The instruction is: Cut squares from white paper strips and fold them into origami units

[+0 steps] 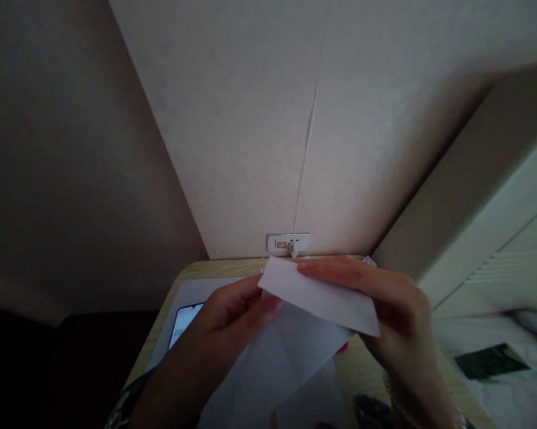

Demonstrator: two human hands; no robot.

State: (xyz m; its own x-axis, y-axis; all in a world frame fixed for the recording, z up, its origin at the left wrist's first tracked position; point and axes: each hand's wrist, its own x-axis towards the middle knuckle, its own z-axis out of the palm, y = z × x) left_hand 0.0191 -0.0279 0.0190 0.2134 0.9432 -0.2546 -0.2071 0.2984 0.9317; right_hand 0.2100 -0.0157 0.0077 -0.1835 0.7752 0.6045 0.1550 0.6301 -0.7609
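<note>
Between my hands is a sheet of white paper with its upper part folded over into a flap, held up above the table. My left hand pinches the paper at its left edge, thumb in front. At the upper right, my right hand grips the folded flap, with a fingertip along its top edge and the other fingers behind it, partly hidden. A phone with a lit screen lies beyond my left wrist, partly covered by it. Something small and red shows just below the paper's right corner.
The wooden table stands against a pale wall with a socket and a plug in it. More white paper lies under the phone. A dark object is near the front edge. On the right, a dark green item rests on a pale surface.
</note>
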